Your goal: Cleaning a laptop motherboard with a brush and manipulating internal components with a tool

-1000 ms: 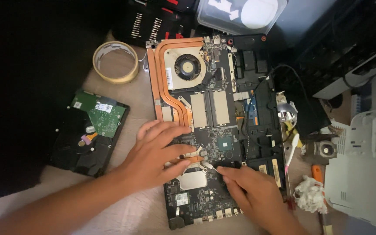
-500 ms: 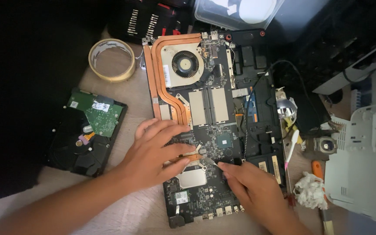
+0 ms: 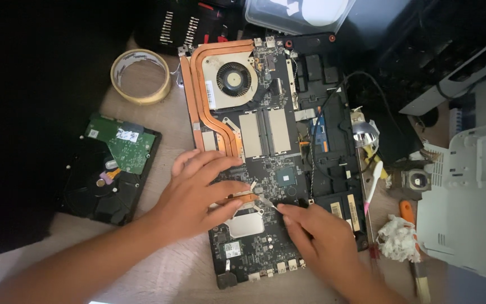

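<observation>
Cluttered tan workbench [image 3: 158, 112], dark at the left edge, parts all over. I'm looking down on an opened laptop w/ its black motherboard [image 3: 265, 186] exposed, long axis running away from me, top to bottom of view. Round cooling fan [image 3: 233, 79] sits at the far end; copper heat pipes [image 3: 198, 95] curve from it down the board's left side toward my hands.

My left hand [image 3: 195, 200] lies flat on the board's lower-left part, fingers spread and pointing right, thumb and forefinger closing around the near end of the copper pipe by a silver square plate [image 3: 244, 224]. Looks like it's pressing or steadying there; can't tell if it truly pinches anything.

My right hand [image 3: 322, 239] comes in from the lower right, fingers bunched on a thin metal tool [image 3: 265, 204], prob. tweezers or a small driver. Tool's long axis runs diagonal, tip pointing up-left at the pipe end just beside my left thumb. Hands are close but not touching; tip sits between them. Right hand is the nearer one to the tool, left nearer to the pipe.

Elsewhere: roll of beige tape [image 3: 140, 76] upper left, bare hard drive w/ green circuit board [image 3: 111, 169] left of the laptop, crumpled white tissue [image 3: 395, 236] and an orange-handled screwdriver [image 3: 409, 217] at right, white plastic casing [image 3: 473, 186] far right.
</observation>
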